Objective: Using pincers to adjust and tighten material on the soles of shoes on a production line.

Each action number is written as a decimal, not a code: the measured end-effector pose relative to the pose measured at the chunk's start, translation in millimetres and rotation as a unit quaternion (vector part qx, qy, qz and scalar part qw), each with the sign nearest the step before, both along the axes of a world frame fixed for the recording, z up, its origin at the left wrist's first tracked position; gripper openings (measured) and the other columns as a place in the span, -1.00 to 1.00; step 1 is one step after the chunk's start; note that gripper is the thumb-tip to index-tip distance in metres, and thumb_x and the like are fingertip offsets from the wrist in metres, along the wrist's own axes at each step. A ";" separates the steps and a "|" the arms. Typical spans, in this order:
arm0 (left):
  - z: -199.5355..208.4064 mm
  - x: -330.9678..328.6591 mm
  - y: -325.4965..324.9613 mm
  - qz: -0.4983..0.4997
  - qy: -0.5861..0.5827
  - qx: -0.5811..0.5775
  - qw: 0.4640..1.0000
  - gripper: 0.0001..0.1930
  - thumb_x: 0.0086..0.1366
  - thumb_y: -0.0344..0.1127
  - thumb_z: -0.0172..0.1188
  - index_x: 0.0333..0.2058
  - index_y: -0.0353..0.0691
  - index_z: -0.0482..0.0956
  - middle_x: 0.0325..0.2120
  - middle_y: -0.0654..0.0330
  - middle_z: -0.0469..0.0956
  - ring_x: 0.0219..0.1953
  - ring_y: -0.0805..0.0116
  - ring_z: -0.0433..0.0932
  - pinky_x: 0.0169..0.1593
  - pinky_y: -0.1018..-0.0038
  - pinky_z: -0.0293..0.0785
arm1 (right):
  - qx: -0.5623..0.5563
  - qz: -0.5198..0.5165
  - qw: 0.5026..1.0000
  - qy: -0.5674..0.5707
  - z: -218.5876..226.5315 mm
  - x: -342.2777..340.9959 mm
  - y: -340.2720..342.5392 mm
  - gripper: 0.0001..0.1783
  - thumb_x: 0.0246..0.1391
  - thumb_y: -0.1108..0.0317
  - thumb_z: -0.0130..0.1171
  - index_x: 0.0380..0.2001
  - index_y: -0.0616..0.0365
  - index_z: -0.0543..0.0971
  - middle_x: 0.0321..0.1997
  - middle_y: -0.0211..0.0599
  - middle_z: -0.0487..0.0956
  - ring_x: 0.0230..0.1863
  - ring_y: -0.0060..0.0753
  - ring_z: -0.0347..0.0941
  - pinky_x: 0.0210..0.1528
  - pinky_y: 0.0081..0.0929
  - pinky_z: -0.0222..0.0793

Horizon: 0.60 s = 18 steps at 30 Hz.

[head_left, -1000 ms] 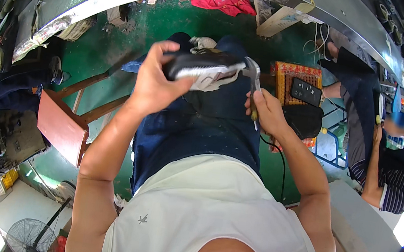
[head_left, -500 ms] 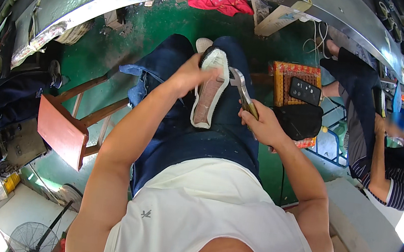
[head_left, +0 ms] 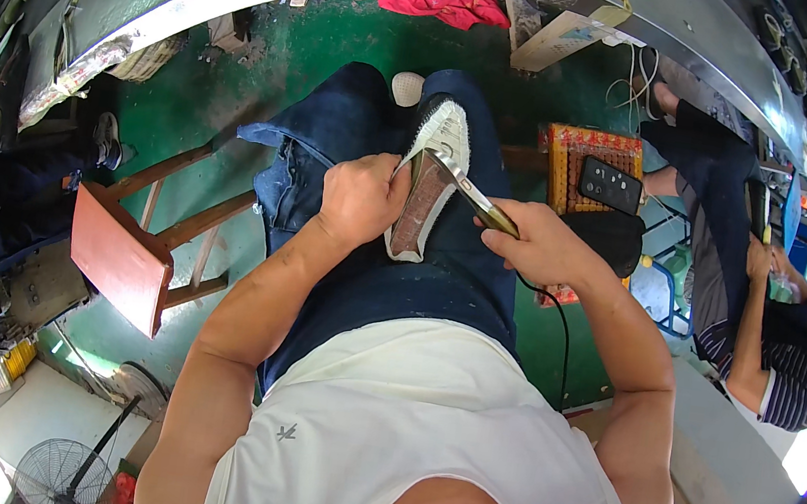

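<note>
Fingers [head_left: 387, 182] of left hand [head_left: 362, 199] clenched on one shoe [head_left: 424, 194], sole up, toe pointing away along lap; right hand [head_left: 537, 243] grasping one tool [head_left: 466, 191].

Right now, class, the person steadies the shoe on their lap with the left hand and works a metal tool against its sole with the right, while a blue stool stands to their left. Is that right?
One detail is wrong: the stool is reddish wood, not blue, as the head view shows. The left hand does steady the shoe on the lap, and the right hand does work the metal tool against its sole.
</note>
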<state>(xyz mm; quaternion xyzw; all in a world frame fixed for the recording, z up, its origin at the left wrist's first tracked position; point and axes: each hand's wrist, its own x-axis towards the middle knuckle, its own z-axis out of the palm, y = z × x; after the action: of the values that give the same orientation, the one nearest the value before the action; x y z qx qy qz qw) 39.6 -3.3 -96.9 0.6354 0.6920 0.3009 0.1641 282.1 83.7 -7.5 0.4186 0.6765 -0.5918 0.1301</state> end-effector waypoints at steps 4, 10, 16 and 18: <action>0.0 2.3 -0.7 -0.004 -0.002 0.008 1.000 -0.85 0.28 -0.31 0.25 -0.42 -0.26 0.64 -0.57 -0.04 0.59 -0.53 -0.05 0.61 -0.45 0.16 0.51 | -0.128 -0.035 0.991 0.006 3.9 -2.0 14.0 -0.79 0.22 0.28 0.17 -0.27 0.23 0.54 -0.48 -0.24 0.55 -0.39 -0.55 0.55 -0.48 -0.31 0.42; -5.8 -5.7 2.8 -0.018 -0.022 0.000 1.000 -0.82 0.27 -0.31 0.24 -0.46 -0.28 0.63 -0.60 -0.04 0.58 -0.54 -0.07 0.60 -0.44 0.17 0.52 | 0.124 0.068 0.990 0.006 -8.5 -16.4 3.9 -0.76 0.22 0.28 0.19 -0.25 0.28 0.55 -0.38 0.06 0.60 -0.34 0.09 0.59 -0.29 -0.11 0.46; 9.5 -7.4 15.0 0.033 -0.076 -0.097 0.992 -0.74 0.27 -0.26 0.23 -0.53 -0.31 0.58 -0.61 -0.05 0.58 -0.54 -0.10 0.60 -0.41 0.14 0.53 | 0.202 0.067 0.976 0.051 -13.6 -17.4 -6.8 -0.80 0.23 0.32 0.16 -0.27 0.27 0.54 -0.41 0.11 0.60 -0.30 0.29 0.54 -0.21 -0.04 0.45; 1.5 -6.9 18.2 -0.015 -0.004 -0.003 1.000 -0.73 0.27 -0.26 0.22 -0.53 -0.33 0.58 -0.65 -0.06 0.56 -0.55 -0.10 0.60 -0.40 0.12 0.53 | -0.048 -0.025 0.998 -0.020 -1.8 -21.3 5.7 -0.80 0.22 0.32 0.16 -0.28 0.28 0.54 -0.41 0.13 0.60 -0.31 0.34 0.52 -0.20 -0.03 0.45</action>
<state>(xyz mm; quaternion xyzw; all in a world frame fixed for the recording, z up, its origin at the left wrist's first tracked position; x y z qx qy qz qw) 32.7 14.9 -95.4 0.6438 0.6826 0.2990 0.1735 260.8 89.5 -9.3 0.4405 0.6338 -0.6180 0.1491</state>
